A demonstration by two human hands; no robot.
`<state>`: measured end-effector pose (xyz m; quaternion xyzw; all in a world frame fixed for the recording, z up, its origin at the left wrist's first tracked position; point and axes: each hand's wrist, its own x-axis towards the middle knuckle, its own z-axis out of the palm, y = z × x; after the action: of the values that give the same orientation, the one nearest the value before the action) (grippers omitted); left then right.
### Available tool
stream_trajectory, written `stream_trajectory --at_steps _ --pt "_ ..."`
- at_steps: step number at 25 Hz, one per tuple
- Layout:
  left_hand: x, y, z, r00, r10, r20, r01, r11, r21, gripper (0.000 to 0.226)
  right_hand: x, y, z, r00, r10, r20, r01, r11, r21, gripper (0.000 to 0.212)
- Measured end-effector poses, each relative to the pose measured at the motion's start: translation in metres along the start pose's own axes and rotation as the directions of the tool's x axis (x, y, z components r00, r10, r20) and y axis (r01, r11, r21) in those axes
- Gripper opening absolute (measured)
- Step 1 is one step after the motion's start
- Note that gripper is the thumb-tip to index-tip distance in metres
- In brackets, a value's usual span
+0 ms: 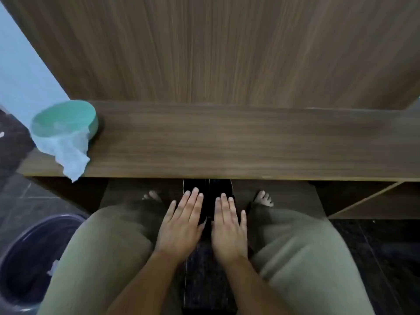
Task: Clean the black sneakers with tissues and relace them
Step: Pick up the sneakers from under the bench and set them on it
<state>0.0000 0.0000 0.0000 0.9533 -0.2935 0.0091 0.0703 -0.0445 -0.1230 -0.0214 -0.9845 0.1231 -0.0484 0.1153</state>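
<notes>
My left hand (pixel 181 226) and right hand (pixel 228 228), fingers spread flat, reach what seem the sneakers (pixel 208 192); grabbing blind under the surface (pixel 227 142) might fumble them.

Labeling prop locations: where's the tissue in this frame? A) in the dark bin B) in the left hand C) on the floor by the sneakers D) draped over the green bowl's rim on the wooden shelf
D: the white tissue hangs over the front rim of the green bowl at the left end of the wooden shelf; both hands are empty, fingers spread flat.
</notes>
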Motion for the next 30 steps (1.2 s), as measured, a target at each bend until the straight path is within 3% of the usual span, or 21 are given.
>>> stream_trajectory --at_steps 1,3,6,12,14,17,19,24,27,30 --pt "0.008 -0.003 0.017 0.999 -0.030 0.017 0.030 1.000 -0.001 0.067 0.008 0.005 0.017 0.999 0.048 -0.011 -0.048 0.999 -0.011 0.075" --pt "0.025 -0.003 0.043 0.988 -0.094 0.127 0.100 0.994 -0.043 0.072 0.022 0.015 0.039 0.988 0.114 0.104 -0.111 0.993 -0.034 0.070" --pt "0.055 -0.010 0.085 0.908 -0.176 0.381 0.190 0.982 0.001 0.076 0.050 0.039 0.077 0.898 0.203 0.389 -0.187 0.979 -0.081 0.066" --pt "0.095 -0.036 0.168 0.574 -0.391 0.720 0.425 0.894 0.146 0.074 0.081 0.074 0.136 0.716 0.269 0.644 -0.187 0.963 -0.194 0.070" --pt "0.103 -0.046 0.190 0.520 -0.374 0.768 0.488 0.868 0.092 0.062 0.086 0.080 0.158 0.672 0.299 0.678 -0.192 0.954 -0.231 0.066" --pt "0.103 -0.053 0.210 0.562 -0.267 0.783 0.441 0.897 -0.011 0.040 0.094 0.084 0.187 0.561 0.370 0.740 -0.279 0.927 -0.252 0.058" --pt "0.102 -0.052 0.214 0.619 -0.286 0.732 0.447 0.894 -0.028 0.035 0.099 0.084 0.191 0.538 0.395 0.744 -0.328 0.912 -0.247 0.043" --pt "0.098 -0.041 0.194 0.714 -0.329 0.618 0.493 0.863 -0.110 0.024 0.100 0.066 0.164 0.664 0.422 0.617 -0.444 0.887 -0.129 0.029" --pt "0.095 -0.029 0.161 0.769 -0.334 0.545 0.481 0.864 -0.150 0.021 0.099 0.047 0.130 0.679 0.454 0.576 -0.509 0.858 -0.077 0.028" --pt "0.085 -0.014 0.122 0.769 -0.363 0.526 0.489 0.864 -0.119 0.019 0.094 0.032 0.087 0.676 0.452 0.582 -0.492 0.865 -0.100 0.029"
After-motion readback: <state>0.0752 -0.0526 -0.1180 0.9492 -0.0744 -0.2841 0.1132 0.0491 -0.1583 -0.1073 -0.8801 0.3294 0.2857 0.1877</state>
